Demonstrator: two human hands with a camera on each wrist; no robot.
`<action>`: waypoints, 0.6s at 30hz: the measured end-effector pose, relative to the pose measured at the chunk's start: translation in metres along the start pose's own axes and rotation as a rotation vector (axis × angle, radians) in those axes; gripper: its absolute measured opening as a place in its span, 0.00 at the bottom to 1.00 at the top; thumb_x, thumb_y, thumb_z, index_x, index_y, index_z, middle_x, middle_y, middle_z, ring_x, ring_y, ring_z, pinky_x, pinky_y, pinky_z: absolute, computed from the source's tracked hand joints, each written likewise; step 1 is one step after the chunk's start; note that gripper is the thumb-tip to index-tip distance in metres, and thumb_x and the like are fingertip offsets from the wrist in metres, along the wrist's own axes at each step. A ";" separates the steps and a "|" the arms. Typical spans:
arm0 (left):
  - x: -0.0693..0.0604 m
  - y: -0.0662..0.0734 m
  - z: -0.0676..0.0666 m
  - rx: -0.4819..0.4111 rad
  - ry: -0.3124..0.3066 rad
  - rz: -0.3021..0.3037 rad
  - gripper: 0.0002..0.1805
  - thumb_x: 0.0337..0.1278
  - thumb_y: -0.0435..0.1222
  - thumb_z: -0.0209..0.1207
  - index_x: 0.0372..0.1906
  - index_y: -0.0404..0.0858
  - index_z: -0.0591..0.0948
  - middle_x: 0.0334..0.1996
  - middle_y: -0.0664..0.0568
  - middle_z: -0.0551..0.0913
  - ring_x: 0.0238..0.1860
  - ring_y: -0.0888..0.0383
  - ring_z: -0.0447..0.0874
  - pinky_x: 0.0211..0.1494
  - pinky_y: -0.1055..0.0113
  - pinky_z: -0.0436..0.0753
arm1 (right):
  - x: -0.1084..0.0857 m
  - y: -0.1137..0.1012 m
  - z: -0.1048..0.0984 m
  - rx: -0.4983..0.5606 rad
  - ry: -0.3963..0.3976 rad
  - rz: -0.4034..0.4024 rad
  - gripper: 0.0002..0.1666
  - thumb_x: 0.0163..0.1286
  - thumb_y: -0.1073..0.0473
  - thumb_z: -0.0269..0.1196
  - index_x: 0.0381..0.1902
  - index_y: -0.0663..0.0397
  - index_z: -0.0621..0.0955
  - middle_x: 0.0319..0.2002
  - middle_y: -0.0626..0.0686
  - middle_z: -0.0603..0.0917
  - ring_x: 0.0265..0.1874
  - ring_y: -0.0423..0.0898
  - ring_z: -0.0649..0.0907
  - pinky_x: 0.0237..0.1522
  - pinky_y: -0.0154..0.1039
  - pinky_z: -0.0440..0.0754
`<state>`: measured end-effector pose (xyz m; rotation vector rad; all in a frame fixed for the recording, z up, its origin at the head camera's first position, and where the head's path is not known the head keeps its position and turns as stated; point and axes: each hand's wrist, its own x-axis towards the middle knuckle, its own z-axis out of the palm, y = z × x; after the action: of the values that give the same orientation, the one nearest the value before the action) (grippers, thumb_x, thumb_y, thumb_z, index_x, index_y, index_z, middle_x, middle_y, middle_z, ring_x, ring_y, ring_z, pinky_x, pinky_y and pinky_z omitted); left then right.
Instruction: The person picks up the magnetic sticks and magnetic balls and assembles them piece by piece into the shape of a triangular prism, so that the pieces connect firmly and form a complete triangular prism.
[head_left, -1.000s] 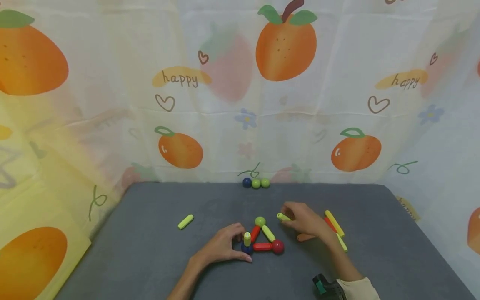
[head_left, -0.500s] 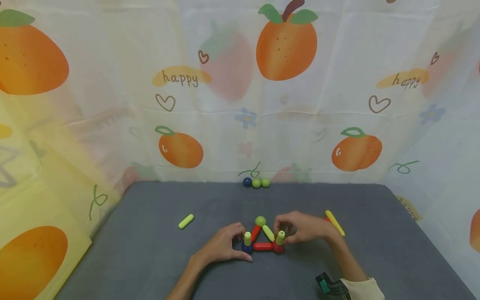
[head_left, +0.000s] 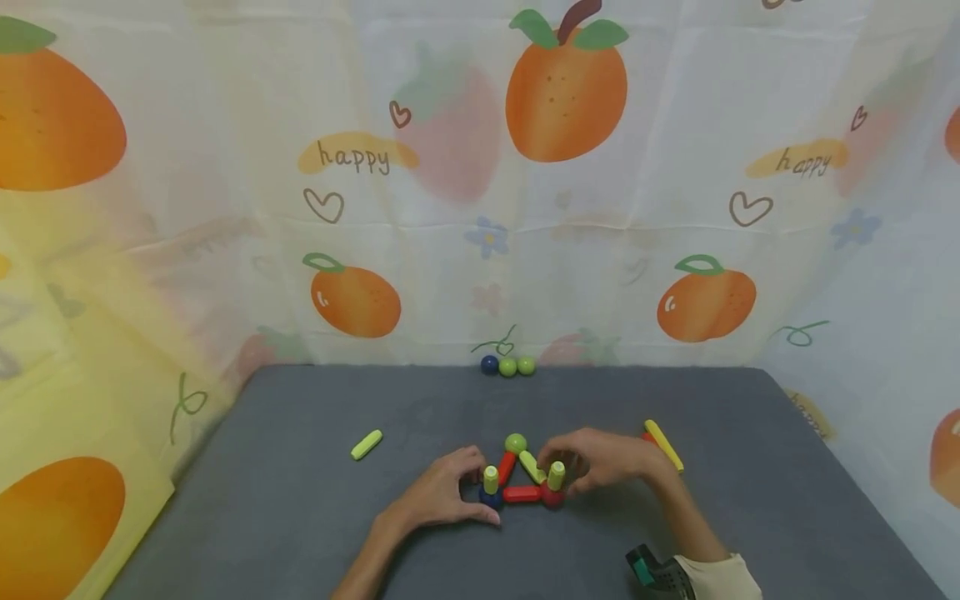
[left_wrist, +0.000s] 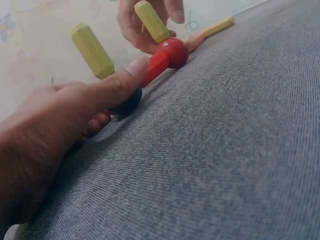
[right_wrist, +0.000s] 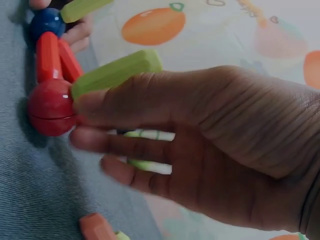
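Note:
A triangle of rods and balls lies on the grey table, its corners a dark blue ball point(head_left: 491, 498), a red ball point(head_left: 552, 498) and a green ball point(head_left: 515, 443). Red rods point(head_left: 522, 494) make two sides, a yellow-green rod point(head_left: 529, 465) the third. My left hand point(head_left: 441, 493) holds the blue ball between thumb and fingers; a yellow-green rod point(left_wrist: 92, 50) rises from that ball. Another yellow-green rod point(right_wrist: 120, 72) stands on the red ball, leaning slightly. Around it, my right hand point(head_left: 609, 460) has its fingers loosely bent and parted, thumb near the rod's base.
At the table's point(head_left: 300, 542) back edge sit a blue ball point(head_left: 490, 365) and two green balls point(head_left: 517, 367). A loose yellow-green rod point(head_left: 367, 445) lies to the left. Right of my right hand are a yellow rod point(head_left: 664, 446) and a red one, partly hidden.
My right hand has brought a yellow-green rod from the right onto the red ball, where it now stands, and its fingers have loosened. The left hand stays at the blue ball.

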<state>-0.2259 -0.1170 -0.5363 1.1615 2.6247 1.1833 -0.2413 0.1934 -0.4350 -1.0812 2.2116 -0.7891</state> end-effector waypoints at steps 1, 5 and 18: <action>-0.001 0.000 -0.001 0.001 0.002 -0.003 0.23 0.49 0.56 0.78 0.38 0.53 0.76 0.35 0.61 0.73 0.35 0.69 0.69 0.41 0.74 0.72 | 0.001 0.000 -0.001 0.002 -0.001 0.022 0.25 0.68 0.67 0.71 0.62 0.55 0.80 0.55 0.52 0.86 0.50 0.44 0.86 0.48 0.34 0.86; -0.003 0.000 -0.003 0.017 0.001 -0.018 0.21 0.52 0.57 0.76 0.39 0.55 0.77 0.35 0.62 0.74 0.35 0.70 0.70 0.40 0.74 0.72 | 0.007 0.001 -0.013 -0.037 0.051 0.057 0.27 0.71 0.67 0.67 0.66 0.58 0.77 0.60 0.60 0.84 0.54 0.53 0.86 0.52 0.39 0.85; -0.001 0.000 -0.002 0.022 -0.004 -0.030 0.20 0.54 0.57 0.75 0.39 0.55 0.78 0.35 0.62 0.74 0.35 0.70 0.70 0.41 0.74 0.73 | 0.091 0.046 -0.082 -0.465 0.268 0.137 0.33 0.72 0.71 0.62 0.72 0.71 0.68 0.72 0.71 0.71 0.70 0.68 0.75 0.68 0.59 0.77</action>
<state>-0.2253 -0.1190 -0.5352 1.1229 2.6495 1.1483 -0.3684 0.1635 -0.4309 -1.0614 2.7534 -0.3825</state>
